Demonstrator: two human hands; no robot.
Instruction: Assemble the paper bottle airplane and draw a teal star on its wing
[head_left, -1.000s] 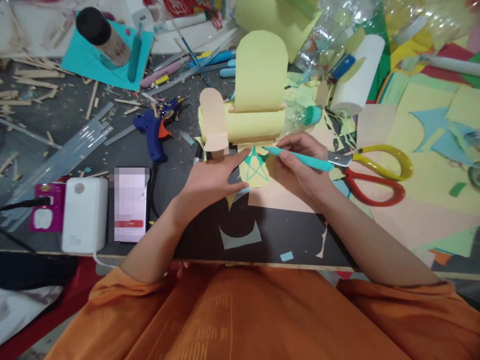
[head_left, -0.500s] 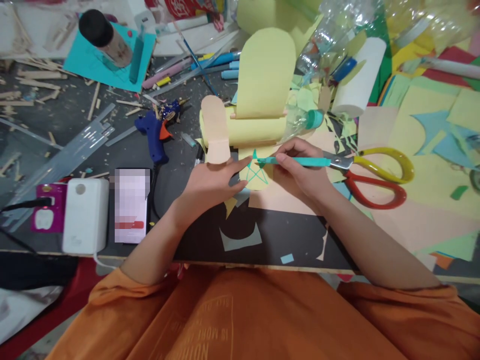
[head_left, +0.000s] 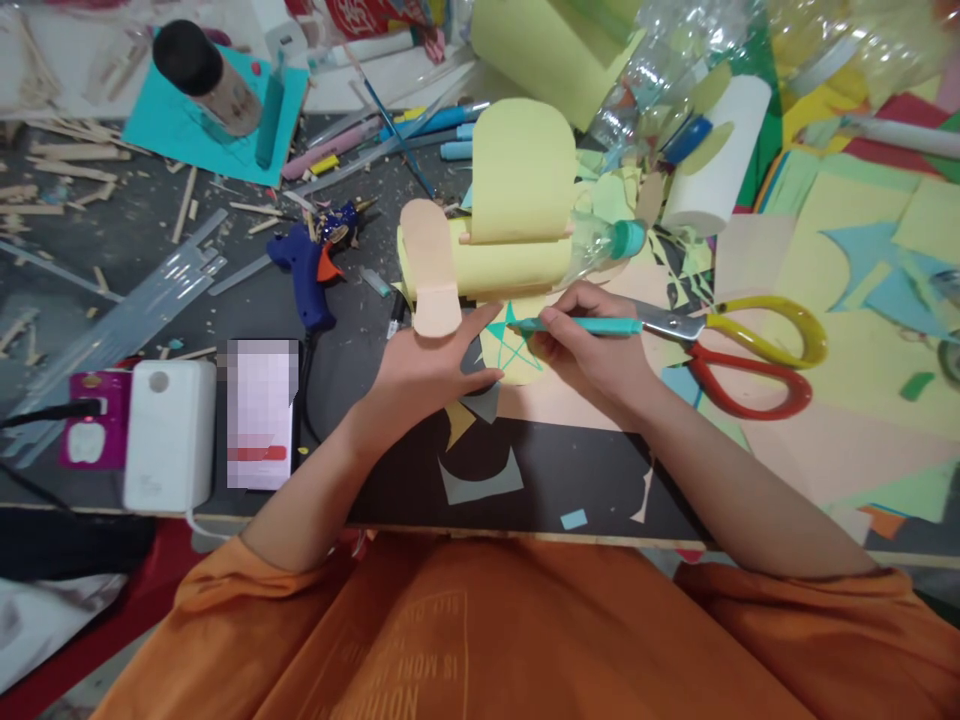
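A teal marker [head_left: 607, 326] is pinched in my right hand [head_left: 592, 335], its tip on a star [head_left: 516, 350] drawn in green lines. The star is on a rounded yellow paper flap [head_left: 525, 375], and its top and left points are coloured in. My left hand [head_left: 427, 365] lies with thumb and fingers apart at the flap's left edge. Just behind, a plastic bottle [head_left: 600, 240] wrapped in yellow paper lies on its side with a green cap. A second yellow flap [head_left: 523, 165] stands up from it, and a peach paper strip [head_left: 433, 265] crosses its left end.
Scissors [head_left: 757, 350] with yellow and red handles lie right of my right hand. To the left are a blue glue gun [head_left: 306, 270], a phone [head_left: 261, 415] and a white power bank [head_left: 171, 435]. Paper sheets [head_left: 847, 400] cover the right side; wood sticks [head_left: 82, 152] litter the far left.
The marker tip has shifted slightly left, and the star's left point is now filled with green. The upright yellow flap leans lower, and the bottle has turned slightly.
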